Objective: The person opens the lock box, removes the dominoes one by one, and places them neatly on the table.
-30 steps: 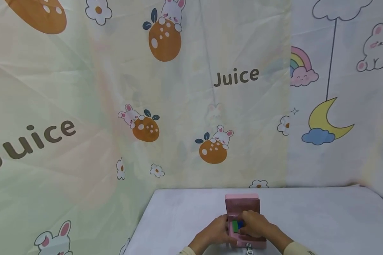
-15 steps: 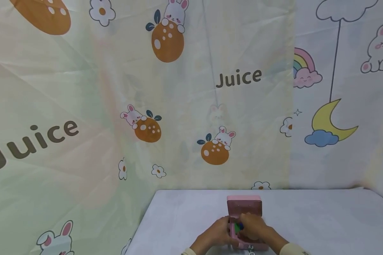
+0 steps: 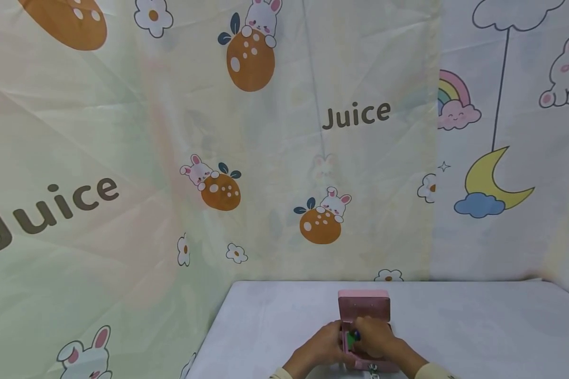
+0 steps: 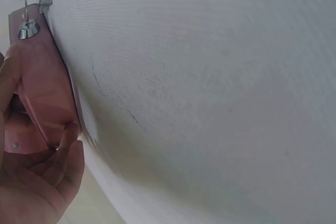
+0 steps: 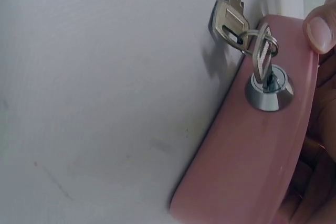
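A pink lockable cash box point(image 3: 360, 364) sits on the white table with its lid point(image 3: 364, 309) raised at the back. My left hand point(image 3: 324, 345) grips its left side; in the left wrist view the thumb and fingers of that hand point(image 4: 39, 187) clasp the wall. My right hand point(image 3: 374, 338) reaches down inside, fingers bent. A green block point(image 3: 350, 341) shows left of the right fingers, and a small dark blue piece point(image 3: 357, 335) shows right at them. I cannot tell whether the right fingers pinch it. The right hand hides most of the interior.
A silver lock point(image 5: 269, 98) on the box's front holds a key, and a second key point(image 5: 231, 22) hangs from its ring over the table point(image 5: 105, 103). Behind the table hangs a printed curtain point(image 3: 275, 237) with rabbits and fruit.
The right hand has shifted slightly left inside the box and covers more of the green and blue pieces. The left hand keeps its grip. The whole head view has shifted slightly.
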Tool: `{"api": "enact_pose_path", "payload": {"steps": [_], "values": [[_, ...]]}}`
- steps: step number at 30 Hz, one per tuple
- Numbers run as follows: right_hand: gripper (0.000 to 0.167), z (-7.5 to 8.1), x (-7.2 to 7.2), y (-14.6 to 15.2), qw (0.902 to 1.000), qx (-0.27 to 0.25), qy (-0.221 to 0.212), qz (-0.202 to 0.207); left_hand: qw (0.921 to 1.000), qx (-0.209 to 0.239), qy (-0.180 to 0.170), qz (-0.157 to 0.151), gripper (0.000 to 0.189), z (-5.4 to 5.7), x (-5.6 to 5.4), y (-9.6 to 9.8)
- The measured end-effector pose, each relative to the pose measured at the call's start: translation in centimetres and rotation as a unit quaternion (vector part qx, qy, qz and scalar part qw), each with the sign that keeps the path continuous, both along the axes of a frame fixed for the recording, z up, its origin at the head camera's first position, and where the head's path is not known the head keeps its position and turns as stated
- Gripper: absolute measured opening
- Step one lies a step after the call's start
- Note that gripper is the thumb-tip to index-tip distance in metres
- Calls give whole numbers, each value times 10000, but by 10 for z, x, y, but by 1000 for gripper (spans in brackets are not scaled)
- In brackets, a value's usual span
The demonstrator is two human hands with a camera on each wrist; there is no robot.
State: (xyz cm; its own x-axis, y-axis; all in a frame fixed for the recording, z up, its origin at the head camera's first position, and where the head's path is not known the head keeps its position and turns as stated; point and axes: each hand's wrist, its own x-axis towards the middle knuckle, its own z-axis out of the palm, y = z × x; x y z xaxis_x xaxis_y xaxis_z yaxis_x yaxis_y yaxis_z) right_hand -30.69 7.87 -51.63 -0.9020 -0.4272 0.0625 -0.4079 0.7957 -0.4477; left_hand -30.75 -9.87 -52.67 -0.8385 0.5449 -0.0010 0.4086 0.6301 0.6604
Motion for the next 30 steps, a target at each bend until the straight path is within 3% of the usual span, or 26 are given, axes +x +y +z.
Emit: {"api": "enact_pose_path", "payload": {"steps": [5, 9, 19, 30], "values": [[22, -3, -1, -2, 9996, -223, 17, 185, 9998, -100, 181, 13, 73, -1, 0, 0], [21, 0, 0, -3, 9991, -328, -45, 276, 9999, -73, 103, 49, 74, -1, 0, 0], [33, 7, 0, -7, 9988, -221, -287, 331, 9998, -148, 80, 92, 77, 0, 1, 0], [29, 7, -1, -11, 9989, -71, -378, 262, 9997, -180, 169, 77, 74, 1, 1, 1]]}}
